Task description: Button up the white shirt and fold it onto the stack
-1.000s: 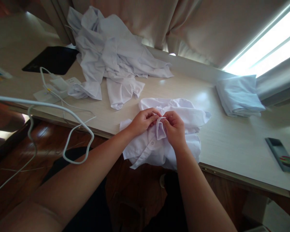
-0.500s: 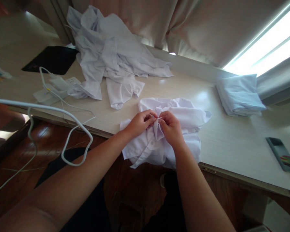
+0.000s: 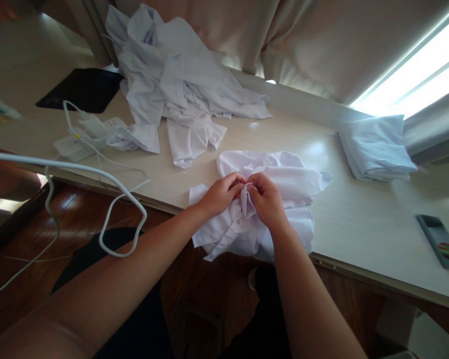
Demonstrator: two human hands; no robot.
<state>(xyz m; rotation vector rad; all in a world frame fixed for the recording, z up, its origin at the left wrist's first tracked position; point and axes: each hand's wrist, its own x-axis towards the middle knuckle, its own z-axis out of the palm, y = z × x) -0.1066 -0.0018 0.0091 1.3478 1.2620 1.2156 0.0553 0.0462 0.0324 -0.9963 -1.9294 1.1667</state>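
A white button-up shirt (image 3: 273, 172) lies rumpled at the front edge of the table, part of it hanging over. My left hand (image 3: 226, 194) pinches the shirt's fabric from the left, fingers closed. From the right, my right hand (image 3: 265, 197) pinches the same raised strip of cloth, its fingertips almost touching those of the left. Between the hands a folded bit of fabric stands up. One button (image 3: 238, 221) shows on the placket just below. My fingers hide the exact spot they grip.
On the table (image 3: 359, 224), crumpled white shirts (image 3: 194, 75) lie at the back left and folded white shirts (image 3: 377, 147) at the right. A phone (image 3: 439, 242), a black mat (image 3: 82, 90) and a power strip (image 3: 75, 147) also lie there. A white cable (image 3: 60, 164) crosses the left foreground.
The whole view has shifted slightly. Both hands stay pinched on the shirt at the same place, with only small finger movement.
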